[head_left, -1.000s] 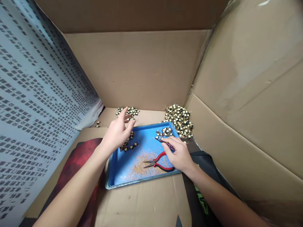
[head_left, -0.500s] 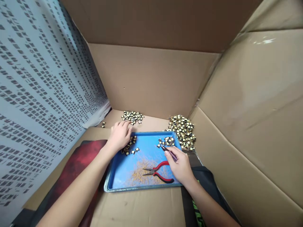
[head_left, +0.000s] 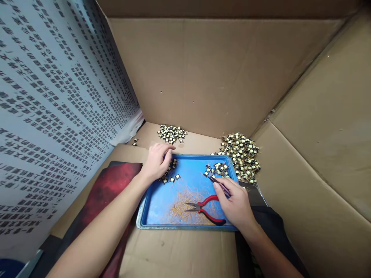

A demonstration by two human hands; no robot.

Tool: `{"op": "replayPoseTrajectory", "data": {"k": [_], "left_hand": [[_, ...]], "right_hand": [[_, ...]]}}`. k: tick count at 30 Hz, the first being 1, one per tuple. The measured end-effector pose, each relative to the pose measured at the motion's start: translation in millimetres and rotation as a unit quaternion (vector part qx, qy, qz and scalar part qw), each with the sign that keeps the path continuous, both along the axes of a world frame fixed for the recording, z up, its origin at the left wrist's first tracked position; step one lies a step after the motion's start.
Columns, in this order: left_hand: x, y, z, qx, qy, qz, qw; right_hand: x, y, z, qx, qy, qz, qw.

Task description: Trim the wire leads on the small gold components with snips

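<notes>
Inside a cardboard enclosure, the left hand (head_left: pixel 158 164) is curling loosely over small components (head_left: pixel 171 174) at the far-left corner of a blue tray (head_left: pixel 162 200), gripping nothing visible. The right hand (head_left: pixel 236 202) is pinching tweezers (head_left: pixel 218 182), pointing them at another cluster (head_left: pixel 217 169); red pliers (head_left: pixel 206 208) are lying just beside it.

Plain brown cardboard walls (head_left: pixel 220 73) close the space in, a back panel straight beyond the fingers and a creased side panel (head_left: pixel 324 154) slanting away to the right of them. To the left of the fingers hangs a pale sheet (head_left: pixel 49 116) printed with rows of dark characters. The floor is flat cardboard (head_left: pixel 179 255) too, with a dark red mat (head_left: pixel 107 189) lying on it at the left. The light is soft and even.
</notes>
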State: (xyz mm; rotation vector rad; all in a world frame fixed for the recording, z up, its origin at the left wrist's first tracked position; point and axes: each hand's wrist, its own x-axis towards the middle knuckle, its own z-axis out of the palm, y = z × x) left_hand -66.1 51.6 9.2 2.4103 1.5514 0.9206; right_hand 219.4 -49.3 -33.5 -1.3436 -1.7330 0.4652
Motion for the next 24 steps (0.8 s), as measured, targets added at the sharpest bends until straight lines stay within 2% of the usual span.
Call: {"op": "replayPoseTrajectory", "data": {"k": [9,17,24], "left_hand": [[2,3,-2.5,-0.016,0.005,-0.045,0.999],[3,-6,4.5,0.009,0.031,-0.063,0.997],[-7,-24,8.0,0.015,0.085,-0.155,0.984]], "right_hand": [[3,2,-1.1,0.005,0.026,0.008,1.0],[0,5,1.9,0.021,0.028,0.002,0.999],[-1,12,-1.9,0.009,0.035,0.02,0.999]]}}
